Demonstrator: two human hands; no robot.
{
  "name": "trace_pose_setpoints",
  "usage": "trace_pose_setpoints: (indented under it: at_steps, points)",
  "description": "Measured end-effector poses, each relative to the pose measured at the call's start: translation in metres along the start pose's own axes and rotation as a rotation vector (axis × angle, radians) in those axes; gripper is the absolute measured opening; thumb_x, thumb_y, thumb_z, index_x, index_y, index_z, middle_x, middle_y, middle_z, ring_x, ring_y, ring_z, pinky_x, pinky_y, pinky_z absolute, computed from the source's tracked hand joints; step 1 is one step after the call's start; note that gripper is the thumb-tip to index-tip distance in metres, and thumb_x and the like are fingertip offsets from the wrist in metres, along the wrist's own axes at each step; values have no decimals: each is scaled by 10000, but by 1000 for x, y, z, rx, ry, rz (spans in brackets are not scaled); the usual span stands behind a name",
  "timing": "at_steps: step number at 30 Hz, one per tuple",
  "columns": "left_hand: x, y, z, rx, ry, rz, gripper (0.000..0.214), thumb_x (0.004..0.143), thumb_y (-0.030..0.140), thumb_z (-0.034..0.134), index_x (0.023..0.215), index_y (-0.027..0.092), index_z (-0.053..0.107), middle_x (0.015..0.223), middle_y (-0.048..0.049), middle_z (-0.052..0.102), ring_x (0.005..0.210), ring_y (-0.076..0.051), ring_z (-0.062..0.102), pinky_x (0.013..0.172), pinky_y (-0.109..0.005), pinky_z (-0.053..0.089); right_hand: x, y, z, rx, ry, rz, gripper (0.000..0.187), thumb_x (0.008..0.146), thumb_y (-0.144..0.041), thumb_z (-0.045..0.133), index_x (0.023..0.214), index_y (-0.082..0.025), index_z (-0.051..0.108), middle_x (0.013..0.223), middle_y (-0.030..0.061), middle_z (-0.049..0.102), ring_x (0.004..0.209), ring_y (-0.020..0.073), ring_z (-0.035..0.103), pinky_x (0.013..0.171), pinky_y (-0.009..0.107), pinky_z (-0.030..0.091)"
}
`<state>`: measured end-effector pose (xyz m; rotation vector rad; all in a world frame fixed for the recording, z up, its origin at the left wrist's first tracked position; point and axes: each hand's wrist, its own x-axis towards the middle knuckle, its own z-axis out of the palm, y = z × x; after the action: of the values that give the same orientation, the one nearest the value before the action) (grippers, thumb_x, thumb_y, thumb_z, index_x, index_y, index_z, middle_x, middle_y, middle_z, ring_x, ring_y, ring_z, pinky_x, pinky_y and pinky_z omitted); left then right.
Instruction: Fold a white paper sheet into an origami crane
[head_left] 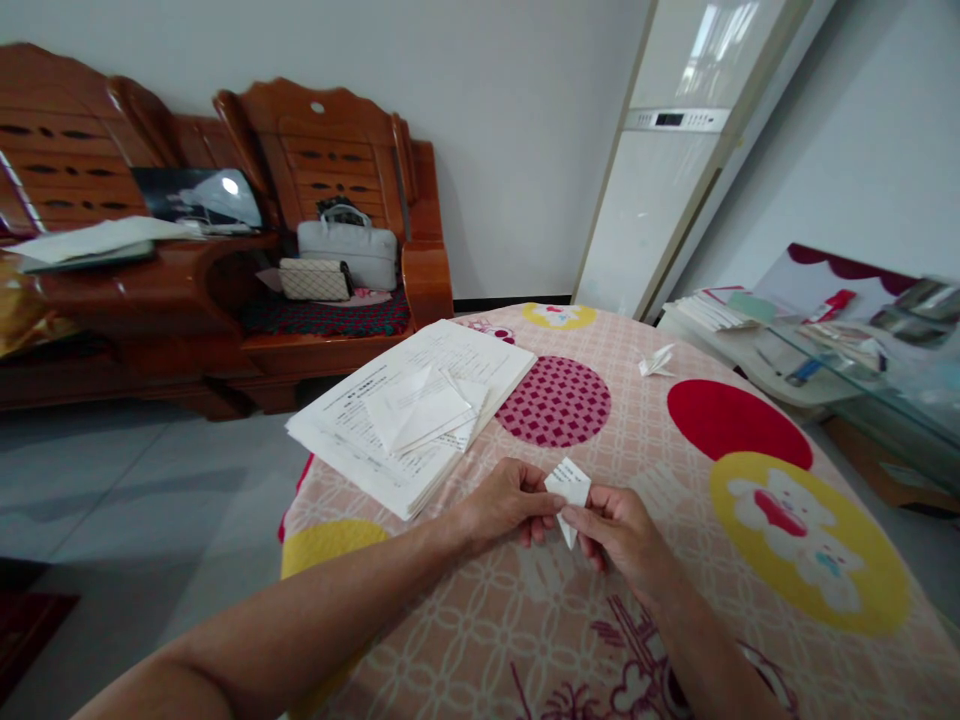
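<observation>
A small folded piece of printed white paper [570, 482], kite-shaped with a point toward me, is held just above the patterned tablecloth [480, 620]. My left hand [517, 500] pinches it from the left, thumb lying across its front. From the right, my right hand [615, 520] grips the lower part between thumb and fingers. Some fingertips are hidden behind the paper. Ahead and to the left lies a stack of printed sheets [360, 440] with folded paper pieces [424, 405] on top. Farther off to the right sits a folded paper crane [657, 361].
Beyond the table, a wooden bench [322, 130] carries a grey handbag [349, 250] and a quilted purse [315, 280]. A tall white air conditioner [660, 180] stands by the wall. At the right is a glass-topped table [847, 370] with papers and other items.
</observation>
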<state>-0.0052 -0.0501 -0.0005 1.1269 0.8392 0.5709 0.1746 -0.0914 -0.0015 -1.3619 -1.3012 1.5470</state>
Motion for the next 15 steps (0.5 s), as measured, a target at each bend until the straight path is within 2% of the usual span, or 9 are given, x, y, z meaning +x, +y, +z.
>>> trace_pose_setpoints:
  at_steps: [6,15]
  points:
    - [-1,0,1,-4,13,40,362,711,433,738,680,111,575,549,10,586,409,-63,503,374,-160,370,0,-1,0,56,-14,46,309,738,-438,669,665,-152,578,389,-65,472,302,51,338,319,183,238]
    - [-1,-2,2,8,1,77,544,820,612,548,637,101,584,514,-27,580,401,-94,536,383,-184,410,0,2,-2,105,-32,73,332,714,-458,688,643,-165,549,378,-70,472,289,49,322,316,185,220]
